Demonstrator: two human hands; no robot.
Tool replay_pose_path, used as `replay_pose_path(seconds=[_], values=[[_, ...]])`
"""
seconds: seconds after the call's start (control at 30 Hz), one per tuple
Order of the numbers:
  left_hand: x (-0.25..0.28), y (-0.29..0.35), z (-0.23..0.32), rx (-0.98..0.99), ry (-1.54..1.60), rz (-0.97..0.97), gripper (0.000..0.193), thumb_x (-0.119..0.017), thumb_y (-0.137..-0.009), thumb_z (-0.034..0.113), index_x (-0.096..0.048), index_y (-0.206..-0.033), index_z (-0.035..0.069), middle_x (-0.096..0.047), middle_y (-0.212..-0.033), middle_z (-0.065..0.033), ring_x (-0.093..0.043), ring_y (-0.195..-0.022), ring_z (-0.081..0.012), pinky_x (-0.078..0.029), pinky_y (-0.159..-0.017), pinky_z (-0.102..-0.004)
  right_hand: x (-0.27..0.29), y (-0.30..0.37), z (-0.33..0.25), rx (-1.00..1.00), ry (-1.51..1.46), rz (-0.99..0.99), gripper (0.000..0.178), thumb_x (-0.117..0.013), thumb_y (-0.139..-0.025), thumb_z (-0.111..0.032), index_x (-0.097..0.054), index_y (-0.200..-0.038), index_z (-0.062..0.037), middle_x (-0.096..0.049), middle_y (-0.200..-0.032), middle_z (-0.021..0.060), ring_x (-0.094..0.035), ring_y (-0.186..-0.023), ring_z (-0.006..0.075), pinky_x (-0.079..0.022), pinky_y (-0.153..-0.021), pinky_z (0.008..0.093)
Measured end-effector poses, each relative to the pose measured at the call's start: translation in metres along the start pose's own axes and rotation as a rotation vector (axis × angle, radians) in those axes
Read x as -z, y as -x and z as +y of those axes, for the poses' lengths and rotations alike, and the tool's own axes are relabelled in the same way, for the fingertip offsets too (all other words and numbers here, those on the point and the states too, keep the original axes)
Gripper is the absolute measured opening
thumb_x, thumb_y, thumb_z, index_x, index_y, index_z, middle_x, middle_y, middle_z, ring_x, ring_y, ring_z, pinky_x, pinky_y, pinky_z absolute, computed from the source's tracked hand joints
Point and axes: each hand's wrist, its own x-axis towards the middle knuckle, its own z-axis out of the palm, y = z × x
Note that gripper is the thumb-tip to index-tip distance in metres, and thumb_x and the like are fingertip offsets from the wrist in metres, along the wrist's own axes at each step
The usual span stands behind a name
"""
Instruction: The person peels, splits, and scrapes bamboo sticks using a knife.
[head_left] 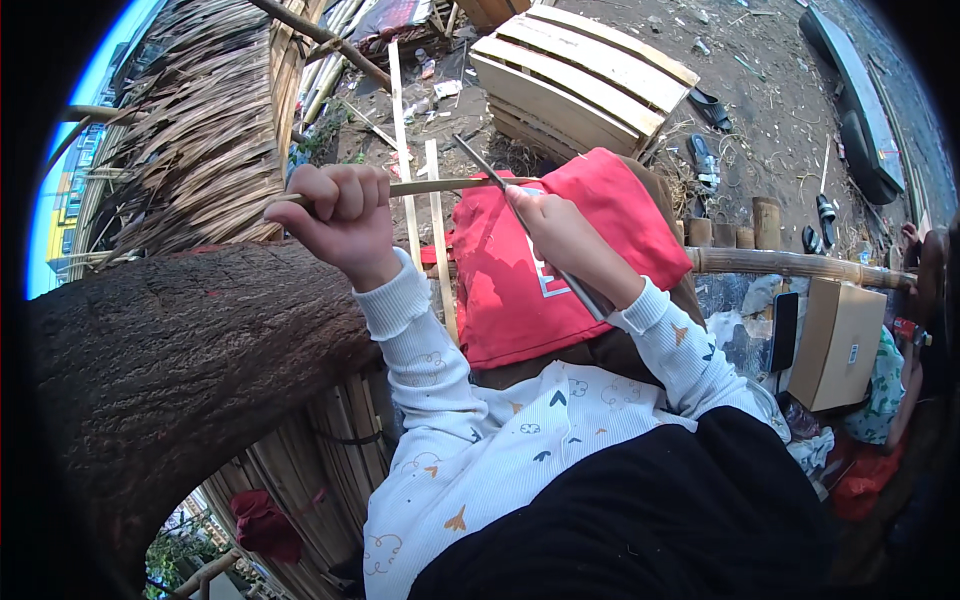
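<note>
My left hand (pixel 345 215) is closed in a fist around a thin, flat bamboo strip (pixel 430 186). The strip runs from the fist to the right, over my lap. In my right hand (pixel 570 235) is a knife (pixel 480 160), its narrow blade pointing up and left. The blade crosses the strip near its right end; whether it cuts in cannot be made out. Part of the handle shows below the right palm. Under both the knife and the strip, a red cloth (pixel 500 310) with white print covers my thighs.
A thick tree trunk (pixel 220 340) lies close on the left, below a panel of dried thatch (pixel 190 130). Ahead stands a slatted wooden crate (pixel 590 70). A bamboo rail (pixel 790 264) and a cardboard box (pixel 832 345) are at the right. Sandals (pixel 704 160) lie on the dirt.
</note>
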Motion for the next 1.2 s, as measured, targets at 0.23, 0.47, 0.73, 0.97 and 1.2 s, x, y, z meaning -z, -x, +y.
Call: replay_pose_path(seconds=[0.23,0.47,0.73,0.97,1.2], values=[[0.0,0.001,-0.003,-0.011,0.027,0.063,0.057,-0.037,-0.094,0.063,-0.026,-0.065,0.015,-0.018,-0.048,0.0063,-0.012,-0.042,-0.0063,-0.009,-0.039,-0.0264,-0.021,0.01,0.007,0.659,-0.099,0.227,0.052,-0.037,-0.102,-0.042,-0.046,-0.077,0.0029,-0.052,-0.063,0.0149,-0.052,-0.058,0.0325,-0.039,-0.054,0.0424],[-0.006,-0.003,0.002,-0.017,-0.101,0.15,0.057,-0.042,-0.094,0.06,-0.02,-0.062,0.018,-0.016,-0.049,0.0076,-0.01,-0.043,-0.0065,-0.009,-0.04,-0.0275,0.002,-0.031,0.063,-0.289,0.228,0.231,0.066,-0.032,-0.101,-0.046,-0.059,-0.079,0.0102,-0.058,-0.055,0.0158,-0.06,-0.043,0.0276,-0.049,-0.039,0.0391],[0.001,-0.004,-0.005,-0.035,-0.099,0.199,0.056,-0.039,-0.095,0.062,-0.024,-0.065,0.017,-0.016,-0.049,0.0073,-0.009,-0.043,-0.006,-0.009,-0.039,-0.0258,0.002,0.011,-0.001,0.255,-0.173,-0.055,0.057,-0.033,-0.101,-0.051,-0.051,-0.079,-0.0015,-0.047,-0.054,0.0017,-0.049,-0.04,0.0115,-0.041,-0.037,0.0268],[0.012,0.004,-0.004,-0.018,0.167,-0.048,0.058,-0.036,-0.093,0.066,-0.026,-0.063,0.017,-0.02,-0.046,0.0069,-0.011,-0.04,-0.006,-0.009,-0.038,-0.0266,-0.024,0.023,-0.03,0.484,-0.544,0.038,0.059,-0.033,-0.098,-0.059,-0.048,-0.082,-0.0041,-0.047,-0.055,0.0027,-0.047,-0.039,0.0114,-0.04,-0.038,0.0255],[0.011,0.009,-0.003,-0.02,0.189,-0.127,0.064,-0.032,-0.088,0.074,-0.025,-0.061,0.017,-0.017,-0.045,0.0067,-0.011,-0.039,-0.0066,-0.008,-0.036,-0.0267,-0.005,0.028,-0.025,0.085,-0.302,-0.064,0.058,-0.031,-0.1,-0.056,-0.046,-0.079,-0.0044,-0.046,-0.055,0.0021,-0.047,-0.039,0.0106,-0.04,-0.035,0.0259]])
